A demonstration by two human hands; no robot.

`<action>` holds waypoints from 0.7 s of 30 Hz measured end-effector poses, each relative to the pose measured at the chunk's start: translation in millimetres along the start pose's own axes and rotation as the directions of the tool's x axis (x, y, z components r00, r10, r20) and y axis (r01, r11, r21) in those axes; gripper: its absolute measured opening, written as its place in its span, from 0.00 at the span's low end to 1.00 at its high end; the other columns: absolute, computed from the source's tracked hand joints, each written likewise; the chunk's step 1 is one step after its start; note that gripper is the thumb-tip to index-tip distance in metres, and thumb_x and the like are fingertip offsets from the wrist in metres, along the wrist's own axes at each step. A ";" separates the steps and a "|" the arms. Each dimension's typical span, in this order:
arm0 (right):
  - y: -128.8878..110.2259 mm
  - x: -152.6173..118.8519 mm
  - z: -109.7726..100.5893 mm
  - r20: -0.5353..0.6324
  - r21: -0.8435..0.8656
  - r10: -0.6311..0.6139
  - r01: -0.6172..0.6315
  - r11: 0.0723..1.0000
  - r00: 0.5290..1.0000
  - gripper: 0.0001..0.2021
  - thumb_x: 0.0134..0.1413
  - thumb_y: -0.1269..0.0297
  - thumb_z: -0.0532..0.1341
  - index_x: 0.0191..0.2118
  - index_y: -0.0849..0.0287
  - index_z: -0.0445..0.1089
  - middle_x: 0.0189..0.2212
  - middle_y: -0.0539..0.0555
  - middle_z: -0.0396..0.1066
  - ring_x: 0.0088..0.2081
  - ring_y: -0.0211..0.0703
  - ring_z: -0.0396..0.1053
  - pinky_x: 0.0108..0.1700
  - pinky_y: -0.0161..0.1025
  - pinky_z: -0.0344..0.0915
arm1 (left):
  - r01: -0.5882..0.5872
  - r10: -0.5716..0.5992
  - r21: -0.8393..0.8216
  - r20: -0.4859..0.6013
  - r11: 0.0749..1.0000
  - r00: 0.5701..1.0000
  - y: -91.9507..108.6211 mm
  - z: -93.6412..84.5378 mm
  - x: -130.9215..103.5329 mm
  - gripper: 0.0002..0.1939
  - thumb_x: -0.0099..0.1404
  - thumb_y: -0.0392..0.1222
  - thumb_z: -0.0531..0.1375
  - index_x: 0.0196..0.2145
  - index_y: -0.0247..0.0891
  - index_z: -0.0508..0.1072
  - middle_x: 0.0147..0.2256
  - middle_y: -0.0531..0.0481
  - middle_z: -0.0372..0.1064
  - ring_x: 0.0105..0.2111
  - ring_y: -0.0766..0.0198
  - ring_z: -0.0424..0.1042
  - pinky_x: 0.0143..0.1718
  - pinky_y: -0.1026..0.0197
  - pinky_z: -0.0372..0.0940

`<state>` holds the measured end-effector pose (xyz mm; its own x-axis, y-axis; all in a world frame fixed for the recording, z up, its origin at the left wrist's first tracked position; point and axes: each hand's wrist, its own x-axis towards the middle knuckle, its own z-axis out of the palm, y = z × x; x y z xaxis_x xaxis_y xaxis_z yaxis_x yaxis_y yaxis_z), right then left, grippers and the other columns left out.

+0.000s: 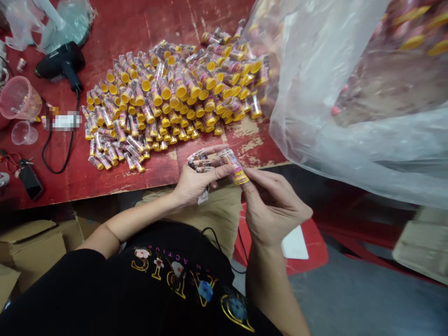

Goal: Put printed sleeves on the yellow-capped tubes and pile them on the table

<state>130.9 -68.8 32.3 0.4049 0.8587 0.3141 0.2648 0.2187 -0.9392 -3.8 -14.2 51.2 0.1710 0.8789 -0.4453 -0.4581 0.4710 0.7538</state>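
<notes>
Near the table's front edge, above my lap, my left hand [199, 179] is closed around several printed clear wrappers [202, 163]. Its thumb presses on a small printed wrapper sleeve [231, 164] with a yellow lower end. My right hand [271, 198] pinches that same sleeve at its yellow end, between thumb and fingertips. Whether a tube sits inside the sleeve I cannot tell. Beyond my hands lies a big heap of small clear tubes [168, 100] with yellow caps and printed wrapping, piled on the red table [140, 18].
A black heat gun [63, 63] with a cord lies at the left, near a pink mesh basket [21, 98], a clear cup [24, 133] and keys with a black fob [30, 179]. On the right bulges a large clear plastic bag [308, 93] of yellow-capped items. Cardboard boxes [35, 247] stand lower left.
</notes>
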 end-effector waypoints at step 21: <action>127.0 277.5 -47.9 0.027 -0.343 0.111 -0.095 0.935 0.994 0.15 0.69 0.57 0.63 0.32 0.59 0.76 0.36 0.55 0.77 0.45 0.43 0.78 0.46 0.40 0.75 | 0.151 -0.196 -0.232 -0.183 0.961 0.963 18.8 -9.8 30.6 0.09 0.68 0.40 0.70 0.40 0.33 0.76 0.38 0.41 0.83 0.43 0.54 0.85 0.45 0.54 0.79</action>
<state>318.7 175.1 6.8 0.4081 0.8897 0.2046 0.5093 -0.0359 -0.8598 -15.8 20.8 47.0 0.0946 0.7409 -0.6650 -0.6164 0.5681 0.5453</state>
